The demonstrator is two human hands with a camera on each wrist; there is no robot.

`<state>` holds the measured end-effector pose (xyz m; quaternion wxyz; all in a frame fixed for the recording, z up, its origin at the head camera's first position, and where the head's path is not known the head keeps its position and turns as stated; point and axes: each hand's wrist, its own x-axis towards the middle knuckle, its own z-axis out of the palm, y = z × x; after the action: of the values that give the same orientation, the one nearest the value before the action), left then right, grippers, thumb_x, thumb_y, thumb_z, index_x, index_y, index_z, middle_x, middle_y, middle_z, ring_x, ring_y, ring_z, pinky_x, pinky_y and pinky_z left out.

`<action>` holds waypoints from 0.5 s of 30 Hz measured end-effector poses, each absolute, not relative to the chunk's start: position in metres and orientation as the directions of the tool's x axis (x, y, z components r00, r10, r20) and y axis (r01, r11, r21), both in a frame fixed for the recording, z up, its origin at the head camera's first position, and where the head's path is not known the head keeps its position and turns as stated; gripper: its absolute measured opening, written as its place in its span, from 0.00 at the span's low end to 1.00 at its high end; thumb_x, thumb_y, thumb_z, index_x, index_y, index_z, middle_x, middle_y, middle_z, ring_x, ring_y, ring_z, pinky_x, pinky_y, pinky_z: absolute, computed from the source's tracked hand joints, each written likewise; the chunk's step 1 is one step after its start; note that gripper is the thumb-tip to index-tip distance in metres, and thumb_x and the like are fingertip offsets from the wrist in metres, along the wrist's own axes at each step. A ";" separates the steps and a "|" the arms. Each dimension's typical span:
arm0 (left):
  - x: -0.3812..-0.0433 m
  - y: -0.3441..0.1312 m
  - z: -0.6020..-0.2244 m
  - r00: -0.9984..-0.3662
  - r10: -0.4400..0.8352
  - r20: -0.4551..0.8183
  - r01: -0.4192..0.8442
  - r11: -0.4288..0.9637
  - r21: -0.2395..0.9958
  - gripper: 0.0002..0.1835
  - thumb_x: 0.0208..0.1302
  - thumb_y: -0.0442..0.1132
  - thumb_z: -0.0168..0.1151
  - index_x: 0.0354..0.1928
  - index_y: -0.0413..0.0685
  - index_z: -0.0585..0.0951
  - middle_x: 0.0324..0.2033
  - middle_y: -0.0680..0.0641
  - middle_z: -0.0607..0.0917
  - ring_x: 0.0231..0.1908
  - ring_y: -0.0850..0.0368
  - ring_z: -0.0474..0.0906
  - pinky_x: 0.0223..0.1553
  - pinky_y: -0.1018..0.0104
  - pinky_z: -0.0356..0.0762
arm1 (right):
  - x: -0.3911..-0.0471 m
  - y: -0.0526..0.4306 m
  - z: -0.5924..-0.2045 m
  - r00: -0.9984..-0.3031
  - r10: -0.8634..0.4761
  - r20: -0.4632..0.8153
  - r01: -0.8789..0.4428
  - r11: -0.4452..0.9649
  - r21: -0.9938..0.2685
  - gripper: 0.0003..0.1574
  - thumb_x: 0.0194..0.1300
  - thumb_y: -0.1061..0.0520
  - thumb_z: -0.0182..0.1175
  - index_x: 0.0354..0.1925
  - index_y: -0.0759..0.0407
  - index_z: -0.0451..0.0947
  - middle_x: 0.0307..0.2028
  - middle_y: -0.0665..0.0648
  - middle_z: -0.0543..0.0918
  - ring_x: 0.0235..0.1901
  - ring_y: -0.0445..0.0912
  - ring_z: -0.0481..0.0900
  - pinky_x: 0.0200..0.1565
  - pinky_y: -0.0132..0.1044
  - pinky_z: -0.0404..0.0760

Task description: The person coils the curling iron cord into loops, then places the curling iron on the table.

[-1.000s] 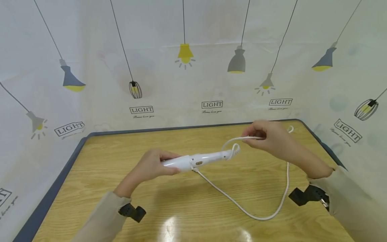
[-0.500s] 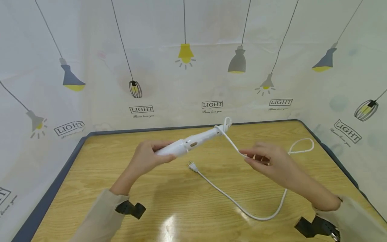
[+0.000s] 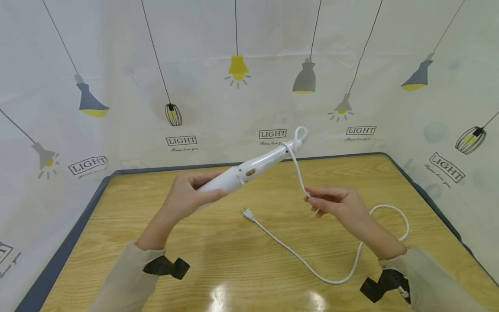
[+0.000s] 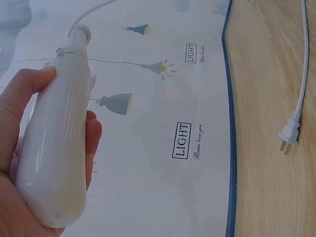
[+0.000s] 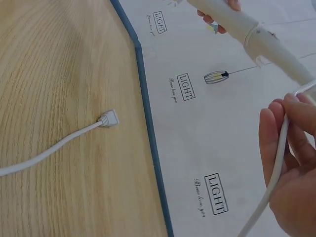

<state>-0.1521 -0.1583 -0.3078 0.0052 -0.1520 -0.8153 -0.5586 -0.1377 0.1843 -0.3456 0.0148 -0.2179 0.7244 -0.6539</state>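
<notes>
My left hand grips the thick rounded end of a white curling iron, raised above the table and tilted with its narrow cord end up to the right. The left wrist view shows the thumb lying along the ribbed side of the curling iron. A turn of the white power cord loops round that narrow end. Below it, my right hand pinches the cord between thumb and fingers. The rest of the cord curves over the table to a two-pin plug, which lies under the iron.
A wood-grain table has a dark blue edge along its back and sides. Behind stands a pale backdrop printed with lamps. Black camera straps sit on both wrists.
The curling iron's cord end has risen and tilted up. My right hand has brought the cord down over the narrow end, then moved slightly left. The loose cord on the right has shifted.
</notes>
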 end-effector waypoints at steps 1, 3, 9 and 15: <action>-0.152 -0.158 -0.307 -0.953 0.245 0.180 0.255 0.319 0.913 0.22 0.48 0.41 0.72 0.49 0.47 0.82 0.40 0.45 0.84 0.33 0.52 0.79 0.31 0.59 0.77 | -0.141 0.183 -0.349 -0.916 -0.330 0.227 -0.240 0.001 -0.971 0.17 0.60 0.67 0.58 0.44 0.50 0.83 0.34 0.50 0.85 0.29 0.42 0.80 0.29 0.36 0.80; -0.151 -0.158 -0.305 -0.948 0.258 0.187 0.261 0.295 0.919 0.22 0.49 0.39 0.72 0.48 0.46 0.82 0.40 0.45 0.84 0.33 0.51 0.79 0.31 0.59 0.77 | -0.149 0.181 -0.354 -0.925 -0.335 0.180 -0.161 -0.085 -0.983 0.19 0.62 0.67 0.57 0.41 0.46 0.84 0.34 0.49 0.85 0.28 0.41 0.80 0.30 0.35 0.80; -0.148 -0.157 -0.306 -0.920 0.325 0.218 0.298 0.220 0.929 0.20 0.49 0.35 0.70 0.48 0.43 0.82 0.40 0.43 0.84 0.35 0.49 0.80 0.31 0.58 0.78 | -0.174 0.171 -0.368 -0.892 -0.431 0.139 -0.026 -0.257 -0.966 0.23 0.63 0.71 0.52 0.37 0.45 0.85 0.32 0.50 0.85 0.27 0.39 0.79 0.30 0.31 0.78; -0.144 -0.161 -0.309 -0.892 0.395 0.220 0.320 0.207 0.925 0.21 0.49 0.33 0.70 0.48 0.41 0.81 0.40 0.43 0.84 0.34 0.49 0.80 0.31 0.59 0.79 | -0.193 0.160 -0.366 -0.863 -0.492 0.114 0.012 -0.246 -0.969 0.18 0.60 0.69 0.56 0.30 0.49 0.86 0.31 0.50 0.84 0.26 0.40 0.78 0.31 0.31 0.77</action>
<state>-0.1440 -0.1610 -0.3091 -0.0320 -0.2300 -0.7763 -0.5860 -0.1935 0.1605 -0.3661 0.1652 -0.2028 0.5912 -0.7630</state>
